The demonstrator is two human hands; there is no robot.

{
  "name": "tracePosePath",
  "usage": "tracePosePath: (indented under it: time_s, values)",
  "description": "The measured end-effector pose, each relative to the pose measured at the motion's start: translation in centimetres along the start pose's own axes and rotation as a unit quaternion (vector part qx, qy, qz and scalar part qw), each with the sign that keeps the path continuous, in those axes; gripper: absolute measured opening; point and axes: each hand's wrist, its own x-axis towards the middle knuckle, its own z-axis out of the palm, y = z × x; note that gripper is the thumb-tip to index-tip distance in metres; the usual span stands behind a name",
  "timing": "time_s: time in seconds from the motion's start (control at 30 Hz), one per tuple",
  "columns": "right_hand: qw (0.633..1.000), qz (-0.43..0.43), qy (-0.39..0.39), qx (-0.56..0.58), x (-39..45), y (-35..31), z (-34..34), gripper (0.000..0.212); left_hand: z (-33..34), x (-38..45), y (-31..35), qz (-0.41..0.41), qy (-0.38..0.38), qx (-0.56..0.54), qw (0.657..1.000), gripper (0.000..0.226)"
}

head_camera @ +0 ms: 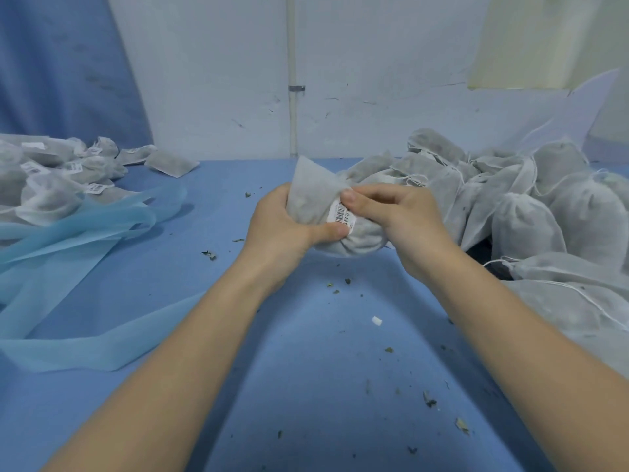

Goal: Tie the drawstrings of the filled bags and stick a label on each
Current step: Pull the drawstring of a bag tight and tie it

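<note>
A filled white non-woven drawstring bag (316, 212) is held up over the middle of the blue cloth-covered table (306, 352), between both hands. Its long axis runs from the rounded, stuffed bottom, low and toward the person, up to the flat empty top flap, which points up and away toward the wall, tilted a little to the left.

The left hand (286, 226) grips the bag from the left side, fingers wrapped behind it and the thumb curled across the front, its tip touching the lower edge of a small white barcode label (341, 214) on the bag's face. The right hand (398, 216) comes in from the right with its fingers curled; its thumb presses on the upper end of the label (whether the other fingers grip the bag behind cannot be told). The label lies slanted, its long side running from upper right to lower left.

To the right, a heap of filled white bags with loose white strings (517, 206) lies on the table, just beside the right hand. At far left, well apart, is a pile of filled bags already bearing barcode labels (58, 172). Nearer on the left lie long strips of translucent light-blue backing paper (78, 267). Dark dried herb crumbs (429, 400) are scattered over the cloth.
</note>
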Motion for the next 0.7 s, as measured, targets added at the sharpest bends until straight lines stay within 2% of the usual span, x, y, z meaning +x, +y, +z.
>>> tracePosePath:
  time_s: [0.1,0.17,0.27,0.37,0.5,0.6,0.63,0.7]
  values:
    - [1.000,-0.004,-0.023,0.002,-0.3,0.5,0.3,0.008,0.0,0.1,-0.2,-0.019,0.020,-0.049,0.998,0.052]
    - [0.998,0.030,-0.051,0.022,-0.6,0.8,0.4,0.015,0.0,0.3,-0.2,-0.032,0.046,-0.097,0.994,0.041]
    - [0.999,0.042,0.010,0.001,-0.9,1.2,0.9,0.044,-0.2,0.6,-0.1,-0.050,0.097,-0.143,0.984,0.017]
    - [0.998,0.035,0.048,-0.005,-1.1,1.3,2.1,0.041,-0.2,0.6,0.0,-0.067,0.153,-0.174,0.970,0.010]
    - [0.996,0.012,0.072,0.058,-0.3,0.6,4.4,0.032,-0.7,0.6,0.7,-0.110,0.215,-0.236,0.941,0.013]
    - [0.990,0.004,0.094,0.107,1.7,-1.2,8.0,0.029,-1.3,0.2,1.4,-0.140,0.204,-0.364,0.898,0.034]
    - [0.990,0.023,0.064,0.125,2.4,-2.0,9.5,0.029,-1.2,0.2,1.4,-0.132,0.202,-0.378,0.894,0.041]
    - [0.988,0.079,-0.038,0.128,3.7,-3.2,12.5,0.041,-0.9,0.3,1.6,-0.107,0.189,-0.347,0.913,0.049]
